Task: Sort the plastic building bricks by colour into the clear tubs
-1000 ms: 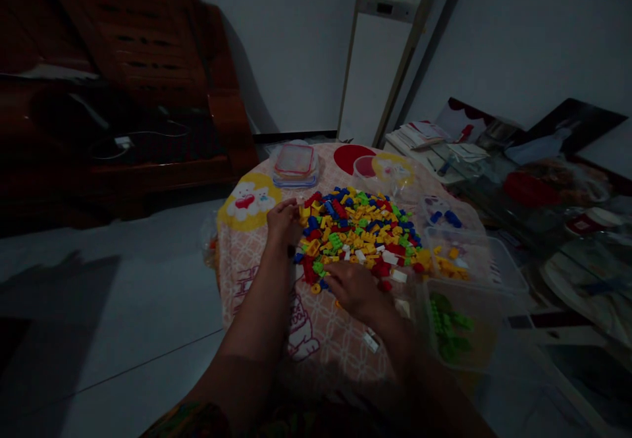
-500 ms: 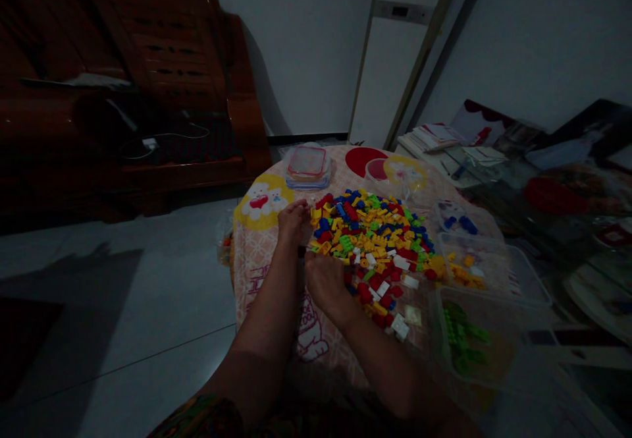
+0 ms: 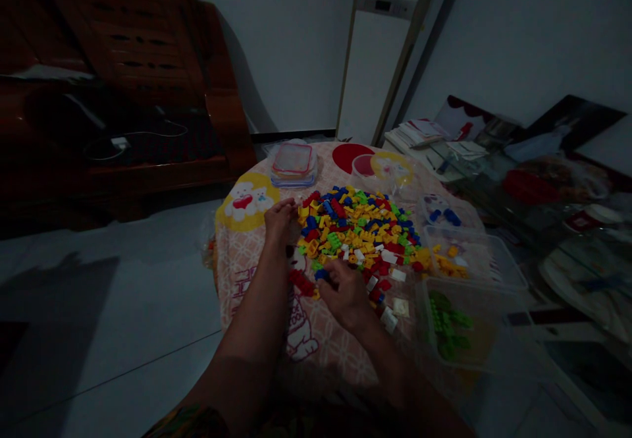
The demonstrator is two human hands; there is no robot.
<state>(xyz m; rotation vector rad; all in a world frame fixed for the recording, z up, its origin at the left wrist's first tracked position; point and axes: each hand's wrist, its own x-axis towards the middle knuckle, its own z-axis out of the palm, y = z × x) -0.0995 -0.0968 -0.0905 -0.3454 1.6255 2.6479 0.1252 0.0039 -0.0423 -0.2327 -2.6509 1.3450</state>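
A big heap of toy building bricks (image 3: 360,227) in yellow, red, blue, green and white lies on the cloth-covered table. At its left edge rests my left hand (image 3: 279,219), fingers loosely stretched toward the bricks, with nothing visible in them. My right hand (image 3: 348,296) is at the near side of the heap, thumb and forefinger curled round a small blue brick (image 3: 322,273) at the fingertips. Just left of these fingers lie red bricks (image 3: 302,284), a little apart from the heap. White bricks (image 3: 389,320) lie to the right of my right hand.
Clear plastic boxes stand along the right: one has green bricks (image 3: 447,326), another yellow bricks (image 3: 451,263), a smaller one blue bricks (image 3: 450,217). Stacked lidded containers (image 3: 293,164) sit at the back left. A glass table (image 3: 498,191) with clutter adjoins on the right.
My right hand has shifted right and opened from a fist into a pinch, uncovering the red bricks. My left hand stays by the heap. The whole view has shifted slightly.
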